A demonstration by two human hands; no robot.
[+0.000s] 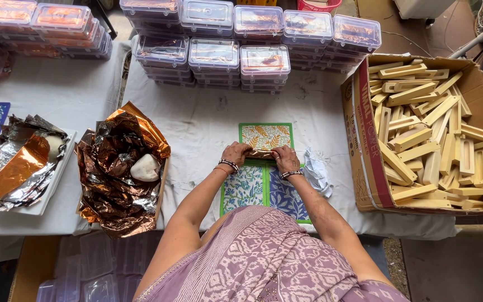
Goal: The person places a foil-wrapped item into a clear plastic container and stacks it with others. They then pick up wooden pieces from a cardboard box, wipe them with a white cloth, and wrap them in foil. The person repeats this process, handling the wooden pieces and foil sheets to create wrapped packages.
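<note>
Your left hand (236, 153) and right hand (285, 158) meet over a small copper-foil-wrapped piece (260, 153), fingers curled narrowly round its two ends, so it is pinned flat between them. It lies on the front edge of the orange leaf-print sheet (266, 135), just above the blue floral sheet (244, 189) and the dark blue sheet (287, 196), all three lying on the white cloth (208, 123), probably to give you a clean working pad right in front of your body. A crumpled white wrapper (316, 173) sits just beside your right wrist. To your left, within reach, a heap of copper foil (119, 168) holds a pale rounded lump (145, 168), and silver and copper foil (12, 162) lies further out. To your right an open cardboard box (368, 151) is full of pale wooden blocks (426, 134). Stacks of clear lidded boxes (213, 56) line the far edge.
</note>
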